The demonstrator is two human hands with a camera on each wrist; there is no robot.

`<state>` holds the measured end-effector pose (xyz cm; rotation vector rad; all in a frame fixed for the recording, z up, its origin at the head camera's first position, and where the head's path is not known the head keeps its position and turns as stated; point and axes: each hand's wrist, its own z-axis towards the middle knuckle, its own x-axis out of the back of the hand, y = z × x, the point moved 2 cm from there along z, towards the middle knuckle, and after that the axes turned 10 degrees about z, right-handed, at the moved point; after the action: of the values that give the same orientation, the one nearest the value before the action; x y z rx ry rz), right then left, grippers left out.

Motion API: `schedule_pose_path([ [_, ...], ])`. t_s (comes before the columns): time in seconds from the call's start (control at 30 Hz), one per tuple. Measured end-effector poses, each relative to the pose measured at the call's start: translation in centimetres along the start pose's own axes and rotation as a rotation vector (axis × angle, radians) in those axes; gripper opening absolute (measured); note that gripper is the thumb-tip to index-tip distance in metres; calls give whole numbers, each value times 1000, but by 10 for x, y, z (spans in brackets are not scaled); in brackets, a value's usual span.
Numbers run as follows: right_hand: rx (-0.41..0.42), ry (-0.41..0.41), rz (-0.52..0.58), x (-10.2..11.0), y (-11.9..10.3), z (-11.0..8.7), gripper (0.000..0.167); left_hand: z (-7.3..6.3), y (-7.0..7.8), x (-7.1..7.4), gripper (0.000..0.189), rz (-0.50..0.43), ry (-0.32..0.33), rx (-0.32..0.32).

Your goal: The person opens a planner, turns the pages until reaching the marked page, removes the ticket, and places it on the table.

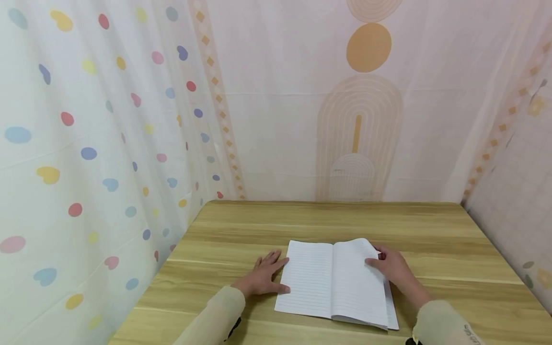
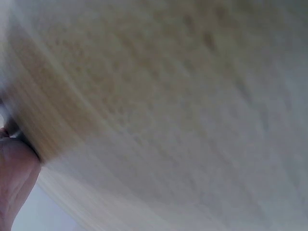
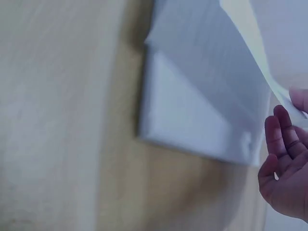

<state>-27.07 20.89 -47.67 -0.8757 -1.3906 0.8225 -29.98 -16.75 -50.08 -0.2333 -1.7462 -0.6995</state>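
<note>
An open notebook (image 1: pixel 308 275) with lined white pages lies on the wooden table. My left hand (image 1: pixel 263 278) rests at its left edge, fingers spread, with the thumb and a fingertip touching the left page. At the upper right edge, my right hand (image 1: pixel 390 263) pinches a lifted page (image 1: pixel 358 273) between thumb and fingers. That page curves up, and more sheets show beneath its lower right corner. In the right wrist view, the raised page (image 3: pixel 255 48) runs into the right hand (image 3: pixel 288 159). Only a bit of the left hand (image 2: pixel 17 173) appears in the left wrist view.
The wooden table (image 1: pixel 241 220) reaches back to a pale curtain (image 1: pixel 276 120) with arch and circle prints. A curtain with coloured dots (image 1: pixel 129 158) hangs at the left, and another patterned curtain (image 1: pixel 517 191) at the right.
</note>
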Motion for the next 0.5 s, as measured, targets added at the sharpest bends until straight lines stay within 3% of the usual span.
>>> schedule_pose_path([
  [0.27,-81,-97,300,1,-16,2,61,0,1,0,91,2,-6,-3],
  [0.5,-20,-180,512,-13,-36,4,68,0,-1,0,91,10,-14,8],
])
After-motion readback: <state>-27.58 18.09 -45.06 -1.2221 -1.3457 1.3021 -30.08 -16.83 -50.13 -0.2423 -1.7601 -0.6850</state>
